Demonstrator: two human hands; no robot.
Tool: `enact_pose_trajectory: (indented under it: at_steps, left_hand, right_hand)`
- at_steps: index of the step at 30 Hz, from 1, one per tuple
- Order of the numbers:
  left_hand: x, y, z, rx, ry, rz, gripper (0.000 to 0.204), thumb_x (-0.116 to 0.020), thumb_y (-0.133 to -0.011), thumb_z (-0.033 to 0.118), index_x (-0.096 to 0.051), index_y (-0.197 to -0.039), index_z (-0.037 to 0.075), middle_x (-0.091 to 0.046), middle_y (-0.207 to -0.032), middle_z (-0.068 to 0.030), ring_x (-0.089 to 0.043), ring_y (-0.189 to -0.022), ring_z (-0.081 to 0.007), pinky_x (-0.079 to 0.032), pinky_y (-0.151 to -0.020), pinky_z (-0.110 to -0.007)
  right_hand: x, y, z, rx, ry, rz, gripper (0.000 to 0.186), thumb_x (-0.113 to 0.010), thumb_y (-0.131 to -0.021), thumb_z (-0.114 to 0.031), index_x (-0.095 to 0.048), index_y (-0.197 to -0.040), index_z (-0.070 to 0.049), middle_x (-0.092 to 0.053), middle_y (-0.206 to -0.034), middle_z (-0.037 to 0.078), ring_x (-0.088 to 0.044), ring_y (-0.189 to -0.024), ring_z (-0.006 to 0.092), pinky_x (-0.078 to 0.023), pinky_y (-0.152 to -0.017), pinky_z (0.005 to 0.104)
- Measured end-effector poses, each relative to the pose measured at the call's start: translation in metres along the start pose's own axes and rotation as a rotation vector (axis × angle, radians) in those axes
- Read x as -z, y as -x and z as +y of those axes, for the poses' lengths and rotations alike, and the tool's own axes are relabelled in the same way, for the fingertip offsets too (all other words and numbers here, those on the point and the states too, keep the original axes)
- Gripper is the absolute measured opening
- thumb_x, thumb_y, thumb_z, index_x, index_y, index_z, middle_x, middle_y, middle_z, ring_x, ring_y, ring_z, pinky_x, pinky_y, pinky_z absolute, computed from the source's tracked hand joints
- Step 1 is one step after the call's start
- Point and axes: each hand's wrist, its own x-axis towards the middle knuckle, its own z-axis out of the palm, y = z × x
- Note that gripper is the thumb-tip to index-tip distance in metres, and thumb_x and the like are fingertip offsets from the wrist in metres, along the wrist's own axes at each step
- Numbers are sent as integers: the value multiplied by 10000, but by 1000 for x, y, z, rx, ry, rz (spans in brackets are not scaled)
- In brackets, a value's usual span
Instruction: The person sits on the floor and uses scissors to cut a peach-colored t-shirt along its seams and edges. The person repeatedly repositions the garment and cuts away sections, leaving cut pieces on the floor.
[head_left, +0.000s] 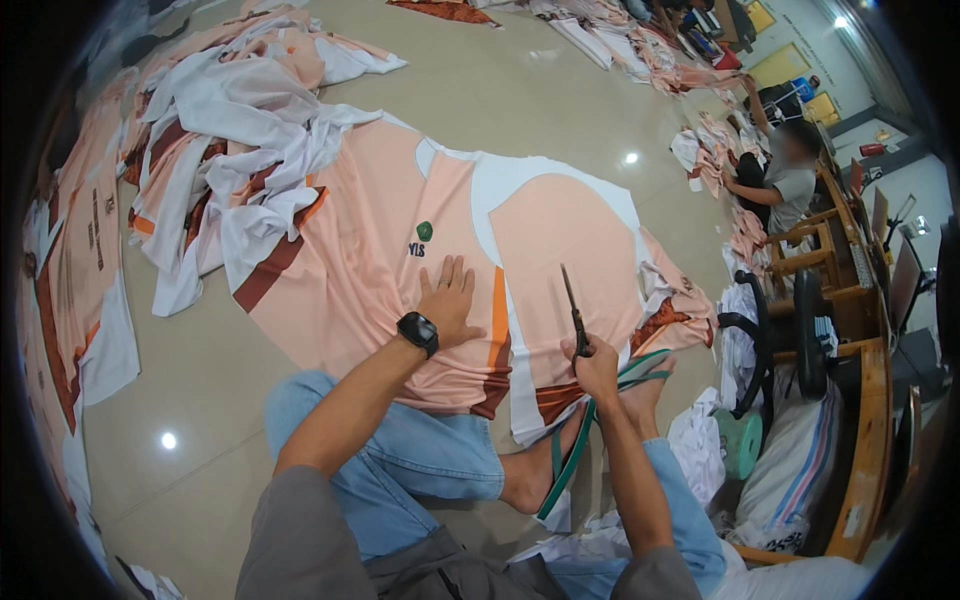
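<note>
My left hand (449, 306), with a black watch on its wrist, lies flat with fingers spread on a peach printed fabric piece (370, 250). That piece has white edges, orange and maroon bands, and a small green emblem. In my right hand (597, 367) is a pair of dark scissors (576, 318), blades pointing up and away. The blades look closed or nearly so. They lie over a peach panel with a rounded top (565, 230), bordered by white fabric. Whether the blades touch the cloth I cannot tell.
A heap of white and peach fabric (250, 120) lies at the far left, with more printed cloth (95, 250) along the left edge. Another person (790, 180) sits among fabric at the far right. Wooden furniture (865, 450), a white sack (790, 470) and a green roll (740, 443) stand right.
</note>
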Motion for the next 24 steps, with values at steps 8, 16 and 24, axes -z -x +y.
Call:
enact_pose_trajectory:
  at_steps: [8, 16, 24]
  left_hand:
    - [9, 4, 0, 45, -68, -102, 1252, -852, -720, 606, -264, -1604, -57, -149, -1708, -300, -91, -1605, -451, -144, -1176, -795]
    - [13, 5, 3, 68, -34, -106, 1262, -872, -709, 587, -261, -1606, -56, -138, -1714, -289, -87, -1608, -438, -146, -1177, -797]
    - [17, 7, 5, 92, -32, -129, 1244, -861, -737, 578, -245, -1611, -57, -122, -1716, -289, -62, -1610, -442, -144, -1174, -796]
  right_hand:
    - [-13, 73, -8, -272, -389, -545, 613, -611, -1041, -530, -660, -1067, 80, -606, -613, 50, -555, -428, 138, -453, -411, 284]
    - [-33, 81, -8, -369, -411, -564, 617, -598, -1036, -561, -651, -1046, 53, -584, -602, 40, -543, -414, 145, -436, -396, 284]
    - [-78, 61, -15, -259, -471, -402, 567, -663, -1012, -534, -659, -936, 28, -572, -587, 36, -524, -399, 136, -396, -384, 279]
